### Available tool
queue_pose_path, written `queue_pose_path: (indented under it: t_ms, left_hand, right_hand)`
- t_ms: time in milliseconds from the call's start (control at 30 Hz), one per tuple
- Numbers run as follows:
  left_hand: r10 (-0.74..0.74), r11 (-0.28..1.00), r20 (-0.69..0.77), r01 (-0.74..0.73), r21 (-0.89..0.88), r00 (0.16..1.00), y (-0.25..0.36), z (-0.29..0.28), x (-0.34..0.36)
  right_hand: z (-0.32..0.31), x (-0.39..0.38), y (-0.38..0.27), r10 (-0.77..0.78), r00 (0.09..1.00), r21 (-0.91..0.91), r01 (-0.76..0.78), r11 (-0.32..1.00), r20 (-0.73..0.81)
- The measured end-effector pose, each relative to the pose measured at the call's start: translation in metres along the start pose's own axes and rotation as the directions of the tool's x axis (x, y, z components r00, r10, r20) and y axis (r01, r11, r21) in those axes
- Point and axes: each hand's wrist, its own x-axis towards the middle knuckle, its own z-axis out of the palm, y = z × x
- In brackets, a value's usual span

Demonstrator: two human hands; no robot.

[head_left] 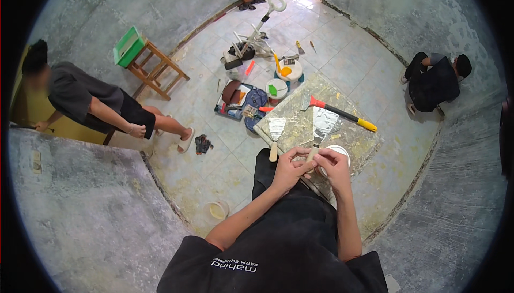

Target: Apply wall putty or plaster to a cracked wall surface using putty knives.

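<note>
Both my hands meet on the pale handle of a wide putty knife (324,123), its blade pointing away from me and smeared with white paste. My left hand (291,172) closes round the handle from the left. Fingers of my right hand (334,170) pinch it from the right, above a white tub (342,155) that they partly hide. Just left of them lies a second putty knife (275,135), also with white paste on its blade. A long-handled scraper (345,114) in red, black and yellow rests beyond the blade on the stained board (360,142).
Tubs (289,71), a tray of tools (230,100) and a folded white-framed item (254,41) crowd the floor ahead. A wooden stool (155,68) bears a green basin (128,47). One person (101,100) stands left; another (433,81) crouches by the right wall. A tub (216,210) sits near left.
</note>
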Motion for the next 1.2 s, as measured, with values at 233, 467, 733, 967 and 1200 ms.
queue_pose_path:
  t_ms: [233, 467, 733, 967, 1200]
  left_hand:
    - [0.186, 0.837, -0.042, -0.136, 0.530, 0.982, -0.017, -0.042, 0.024]
    - [0.300, 0.296, -0.221, 0.130, 0.946, 0.928, -0.077, -0.154, 0.057]
    - [-0.268, 0.796, -0.128, 0.294, 0.530, 0.955, -0.045, -0.140, 0.050]
    - [-0.249, 0.929, 0.181, 0.182, 0.322, 0.951, 0.050, -0.071, 0.012]
    - [-0.086, 0.887, 0.310, -0.068, 0.456, 0.947, 0.087, -0.026, -0.001]
  right_hand:
    - [-0.008, 0.003, 0.006, -0.065, 0.994, 0.091, 0.073, 0.993, -0.088]
    - [-0.018, 0.002, 0.020, -0.030, 0.997, 0.283, 0.050, 0.958, -0.073]
    - [-0.029, -0.013, -0.004, -0.012, 0.989, 0.359, 0.064, 0.931, -0.146]
    - [-0.044, -0.021, -0.015, -0.187, 0.961, 0.223, 0.231, 0.947, -0.202]
    - [-0.043, -0.036, -0.046, -0.254, 0.935, 0.204, 0.307, 0.930, -0.246]
